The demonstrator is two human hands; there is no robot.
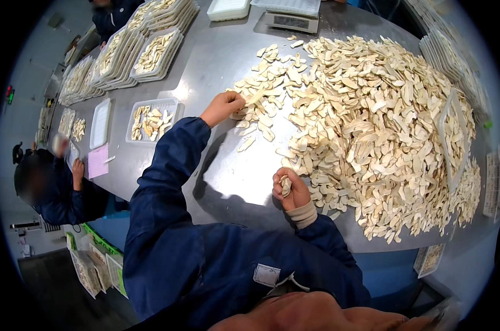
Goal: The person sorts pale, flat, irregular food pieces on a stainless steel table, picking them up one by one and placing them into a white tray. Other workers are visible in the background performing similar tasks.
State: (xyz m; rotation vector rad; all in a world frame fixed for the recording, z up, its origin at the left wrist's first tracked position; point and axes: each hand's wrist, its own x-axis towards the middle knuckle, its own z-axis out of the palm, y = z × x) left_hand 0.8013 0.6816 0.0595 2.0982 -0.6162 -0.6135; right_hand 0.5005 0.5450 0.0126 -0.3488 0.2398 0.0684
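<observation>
My left hand (225,108) reaches over a loose spread of pale dried slices (270,78), its fingertips pinched at the end of a long yellowish slice (256,97). Closer to my body, my right hand (292,189) curls around a few slices (286,185), palm side partly up. A large heap of the same pale slices (374,116) covers the right of the metal table (237,173); my right hand is beside its near left edge. Left of my left hand, a clear plastic tray (176,108) holds some sorted slices (150,122).
Stacked filled trays (156,56) stand at the far left. A scale (292,21) bearing a tray is at the back, beside white trays (228,9). A pink sheet (98,160) lies left. A co-worker (63,186) sits there. Another tray (442,136) leans in the heap.
</observation>
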